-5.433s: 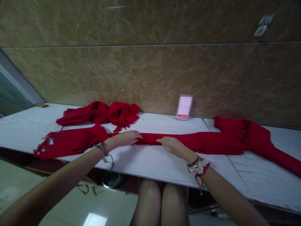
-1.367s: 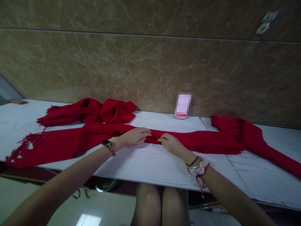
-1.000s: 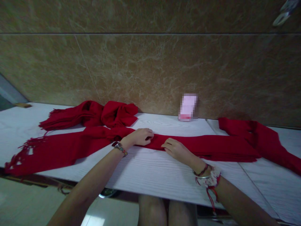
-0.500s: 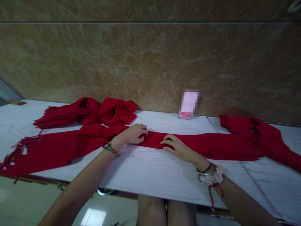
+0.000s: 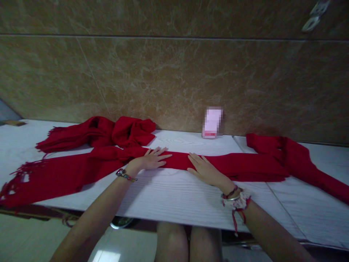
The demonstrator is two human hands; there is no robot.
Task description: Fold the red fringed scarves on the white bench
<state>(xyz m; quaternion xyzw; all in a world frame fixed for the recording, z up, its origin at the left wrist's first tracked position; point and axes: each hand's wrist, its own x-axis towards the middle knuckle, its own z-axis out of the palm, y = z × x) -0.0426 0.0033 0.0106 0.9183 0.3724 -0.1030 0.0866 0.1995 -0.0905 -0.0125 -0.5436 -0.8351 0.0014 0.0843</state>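
A long red scarf [image 5: 245,166] lies stretched across the white table [image 5: 174,196], its fringed end [image 5: 16,180] hanging near the left edge. My left hand [image 5: 151,161] rests flat on the scarf's folded middle, fingers stretched out. My right hand [image 5: 203,168] lies flat on the scarf just to the right, fingers also spread. Both hands press on the cloth and hold nothing.
A second red scarf [image 5: 103,133] lies bunched at the back left against the marble wall. A small pink box [image 5: 212,123] leans on the wall behind the hands. The stretched scarf's right part [image 5: 300,162] trails toward the right edge. My knees show under the table.
Both hands had curled fingers pinching the scarf's fold; now the fingers are stretched flat on it. The scarf has kept its place.
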